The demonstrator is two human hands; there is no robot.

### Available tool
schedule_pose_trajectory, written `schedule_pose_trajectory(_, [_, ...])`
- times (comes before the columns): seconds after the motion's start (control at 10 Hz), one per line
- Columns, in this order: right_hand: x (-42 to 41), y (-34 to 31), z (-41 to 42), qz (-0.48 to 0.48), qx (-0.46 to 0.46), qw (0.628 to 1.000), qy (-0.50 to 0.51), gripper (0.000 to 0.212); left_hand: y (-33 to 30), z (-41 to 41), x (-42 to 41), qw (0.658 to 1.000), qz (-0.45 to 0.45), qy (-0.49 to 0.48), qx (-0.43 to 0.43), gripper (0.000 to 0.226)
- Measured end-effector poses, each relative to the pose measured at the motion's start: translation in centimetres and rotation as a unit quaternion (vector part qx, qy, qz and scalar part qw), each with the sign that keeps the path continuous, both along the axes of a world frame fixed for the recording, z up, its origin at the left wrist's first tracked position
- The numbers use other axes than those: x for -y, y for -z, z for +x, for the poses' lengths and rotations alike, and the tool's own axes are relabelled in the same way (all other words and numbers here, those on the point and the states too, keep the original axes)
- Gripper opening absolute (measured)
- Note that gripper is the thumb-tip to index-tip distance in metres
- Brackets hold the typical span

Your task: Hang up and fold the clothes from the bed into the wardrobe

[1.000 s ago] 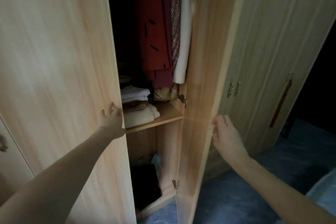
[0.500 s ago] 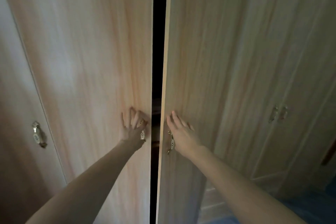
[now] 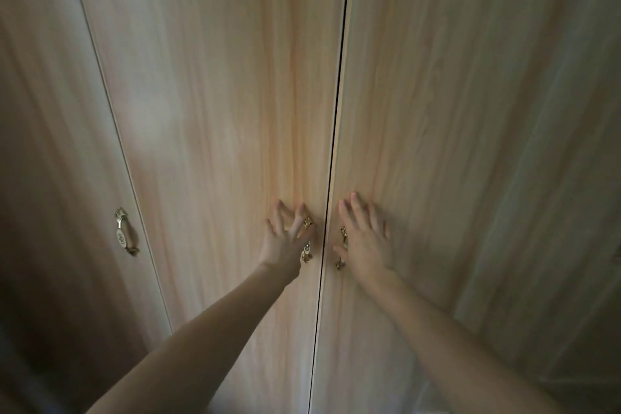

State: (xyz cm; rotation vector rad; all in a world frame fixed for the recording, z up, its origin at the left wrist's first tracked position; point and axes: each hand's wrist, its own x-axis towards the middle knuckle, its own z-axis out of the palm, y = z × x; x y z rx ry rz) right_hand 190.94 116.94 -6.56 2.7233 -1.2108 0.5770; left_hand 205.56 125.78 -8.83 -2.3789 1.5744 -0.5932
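Pressing flat: head view showed the left hand [image 3: 285, 245] on the left wardrobe door [image 3: 215, 144] and the right hand [image 3: 364, 245] on the right wardrobe door [image 3: 437, 144], fingers [image 3: 346, 208] spread, gripping nothing. Only a thin dark seam [image 3: 331, 178] ran vertically between the hands. A brass handle [image 3: 307, 240] sat just beside each thumb. No clothes visible.

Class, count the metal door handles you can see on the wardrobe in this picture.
3. One handle at the far left; one beside the left hand; one partly hidden by the right hand. Others may lie out of view.
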Motion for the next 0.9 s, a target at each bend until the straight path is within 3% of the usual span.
schedule_pose_trajectory(0.4, [2.6,2.3,5.3,-0.031,0.072,0.996,0.044,0.061,1.7,1.5,1.4,1.0,-0.016,0.009,0.009,0.093])
schedule_pose_trajectory(0.6, [2.8,0.9,4.4,0.021,-0.003,0.999,0.029,0.071,0.6,0.4,1.6,1.0,0.013,-0.027,-0.007,0.094])
schedule_pose_trajectory(0.7, [2.5,-1.2,2.6,0.056,-0.064,0.996,0.01,0.083,-1.8,-1.4,1.4,0.995,0.03,-0.056,-0.077,0.086])
schedule_pose_trajectory(0.9, [-1.1,-3.6,-1.5,0.089,0.015,0.995,-0.03,0.061,-4.9,-4.3,-1.8,0.991,-0.05,0.004,-0.122,0.068])
